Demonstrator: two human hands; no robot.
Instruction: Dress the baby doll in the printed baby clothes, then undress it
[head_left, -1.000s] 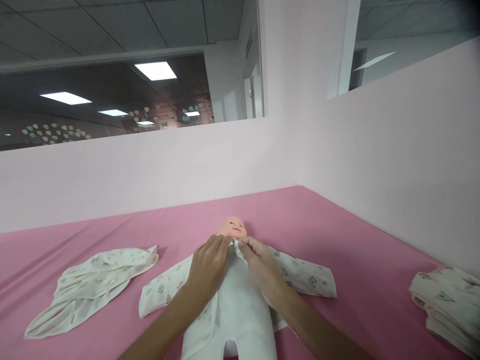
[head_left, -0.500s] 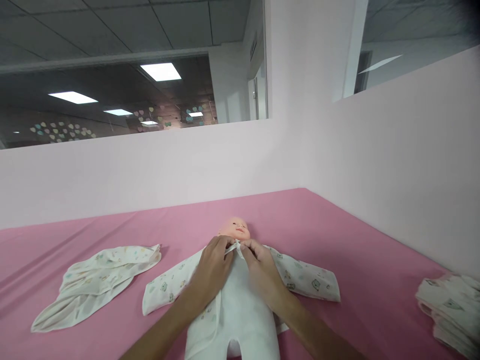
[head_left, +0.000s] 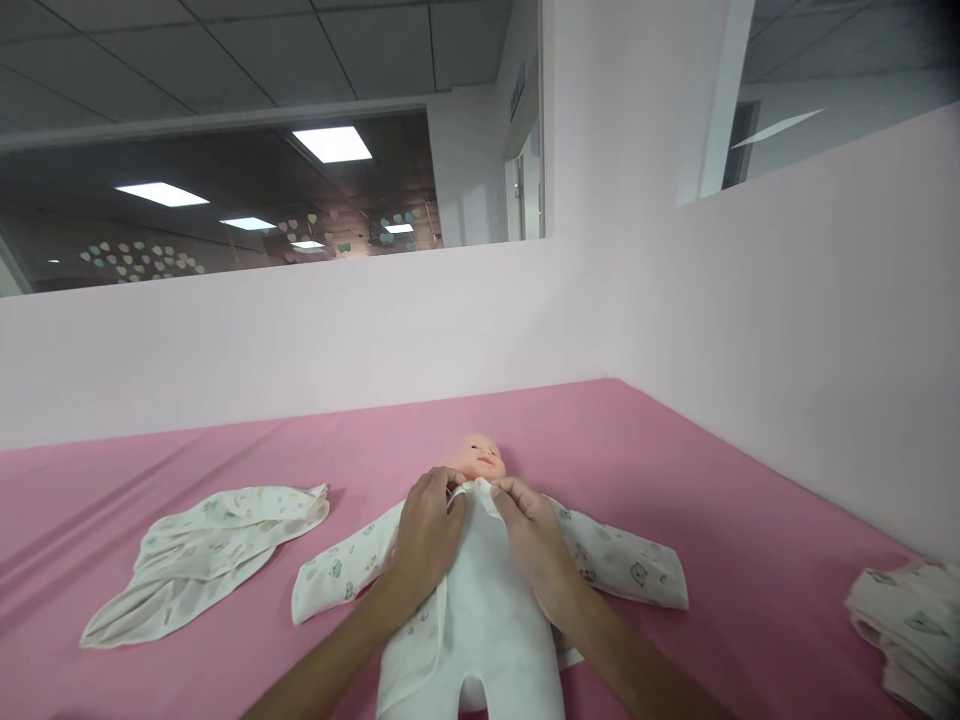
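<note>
A baby doll [head_left: 482,458] lies on its back, dressed in a white garment with legs [head_left: 491,580] over a printed long-sleeved baby shirt [head_left: 630,565], both sleeves spread out. At the doll's neck, my left hand [head_left: 429,535] pinches the left part of the white garment's top edge, where a thin white strip shows by the fingers. Across the neckline my right hand [head_left: 534,540] grips the other side of that edge between thumb and forefinger. The fingertips partly hide the cloth. A loose white tie [head_left: 441,620] hangs down the doll's left-of-picture side.
The pink sheet [head_left: 262,445] covers the surface, with white walls [head_left: 330,345] behind and to the right. A printed cloth cap or garment [head_left: 202,565] lies flat at left. Folded printed cloths [head_left: 911,630] sit at the far right edge.
My hands have moved slightly apart at the neckline, the right one shifting right. The white garment's top edge now shows more between them. The camera view has turned slightly left.
</note>
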